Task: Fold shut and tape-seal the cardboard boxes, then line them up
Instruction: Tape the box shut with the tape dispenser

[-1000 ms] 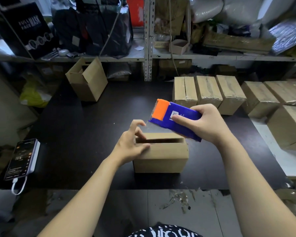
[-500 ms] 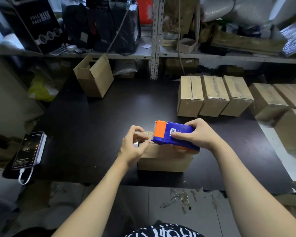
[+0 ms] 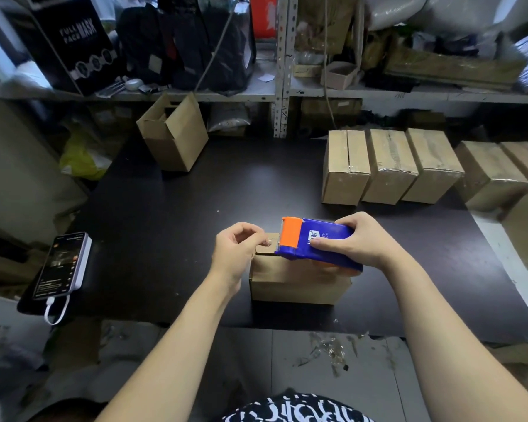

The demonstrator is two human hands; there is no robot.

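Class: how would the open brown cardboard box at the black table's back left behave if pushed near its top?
The open brown cardboard box stands taller than wide, so it may tip rather than slide. Its raised flaps look thin and would likely bend. Contents are hidden, so weight is unclear.

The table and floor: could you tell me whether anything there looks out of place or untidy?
Yes. The phone lies at the left front corner of the table, its cable dangling over the edge. Tape scraps litter the floor below. An open box stands askew, apart from the sealed row.
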